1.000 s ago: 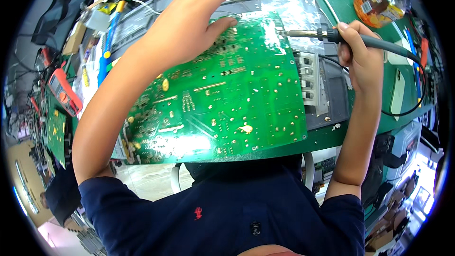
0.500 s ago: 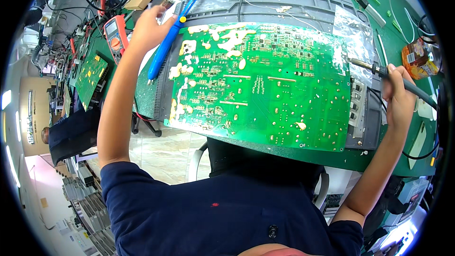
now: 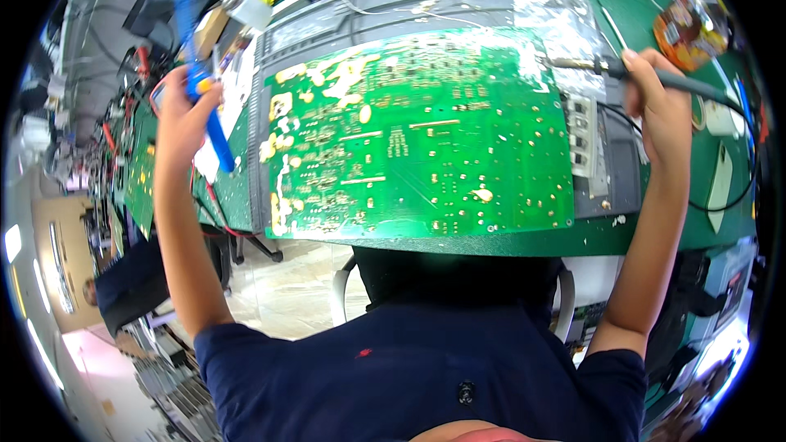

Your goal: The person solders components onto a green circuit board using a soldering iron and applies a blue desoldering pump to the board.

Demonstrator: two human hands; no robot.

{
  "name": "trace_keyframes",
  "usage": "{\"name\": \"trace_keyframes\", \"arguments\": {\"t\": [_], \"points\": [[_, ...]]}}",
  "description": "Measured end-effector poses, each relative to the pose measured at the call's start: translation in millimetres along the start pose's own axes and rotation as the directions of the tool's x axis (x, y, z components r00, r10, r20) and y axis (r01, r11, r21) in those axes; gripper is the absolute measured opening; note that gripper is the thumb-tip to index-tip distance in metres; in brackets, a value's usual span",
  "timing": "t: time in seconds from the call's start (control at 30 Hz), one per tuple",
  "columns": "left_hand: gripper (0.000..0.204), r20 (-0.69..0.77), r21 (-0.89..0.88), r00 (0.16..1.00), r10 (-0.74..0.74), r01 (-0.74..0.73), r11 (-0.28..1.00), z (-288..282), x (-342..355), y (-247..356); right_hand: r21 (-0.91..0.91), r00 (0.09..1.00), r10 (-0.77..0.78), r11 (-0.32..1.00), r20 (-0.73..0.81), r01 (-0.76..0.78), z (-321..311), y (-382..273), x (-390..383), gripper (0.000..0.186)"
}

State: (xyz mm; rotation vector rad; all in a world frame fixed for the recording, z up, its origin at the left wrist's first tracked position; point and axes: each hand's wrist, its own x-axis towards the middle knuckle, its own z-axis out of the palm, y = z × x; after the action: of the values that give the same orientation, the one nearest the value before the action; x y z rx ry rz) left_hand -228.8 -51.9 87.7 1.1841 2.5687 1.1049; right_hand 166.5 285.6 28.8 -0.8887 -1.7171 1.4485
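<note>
The iron (image 3: pixel 602 66) is clasped in the curled fingers of the right hand (image 3: pixel 659 102), its metal shaft pointed leftward. The blue pump (image 3: pixel 195 69) is wrapped by the left hand (image 3: pixel 182 110) — held tilted, yellow end up and away from the body, lower end toward it.

The board (image 3: pixel 426 155) is laid between the two hands, to the right of the left and to the left of the right, its long axis run crosswise. Its edge is shown slightly closer to the left hand, yet only the iron is brought up to it: the tip is set at the far right corner — contact cannot be made out. The pump is held clear of the left edge.

Beneath the board, a grey mat (image 3: pixel 622 168) is spread; beyond the iron, a clear bag (image 3: pixel 557 16) is seen.
</note>
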Motion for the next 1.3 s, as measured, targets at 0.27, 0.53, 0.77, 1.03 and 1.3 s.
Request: {"name": "trace_keyframes", "arguments": {"t": [0.27, 0.53, 0.77, 1.03, 1.3], "points": [[0.041, -0.017, -0.618, 0.929, 0.371, -0.301, 0.726, -29, -16, 112, 0.011, 1.000, -0.020, 1.000, 0.004, 0.020, -5, 2, -1, 0.027], [0.054, 0.096, -0.960, 0.826, 0.555, -0.071, 0.271, 59, 3, 187, 0.020, 1.000, -0.017, 1.000, -0.008, 0.018, -4, 3, -3, 0.024], [0.022, -0.150, -0.833, 0.739, 0.657, -0.452, 0.319, 146, 16, 251, 0.027, 1.000, 0.003, 1.000, -0.025, -0.003, -4, 2, -1, 0.024], [0.030, 0.032, -0.981, 0.748, 0.663, -0.102, 0.162, 162, 48, 211, 0.000, 0.998, 0.039, 0.999, -0.046, -0.039, 1, -3, -1, 0.022], [0.030, 0.068, -0.982, 0.820, 0.568, -0.046, 0.185, 164, 44, 170, 0.000, 0.999, 0.022, 1.000, -0.033, -0.023, -8, 7, 0, 0.022]]}}
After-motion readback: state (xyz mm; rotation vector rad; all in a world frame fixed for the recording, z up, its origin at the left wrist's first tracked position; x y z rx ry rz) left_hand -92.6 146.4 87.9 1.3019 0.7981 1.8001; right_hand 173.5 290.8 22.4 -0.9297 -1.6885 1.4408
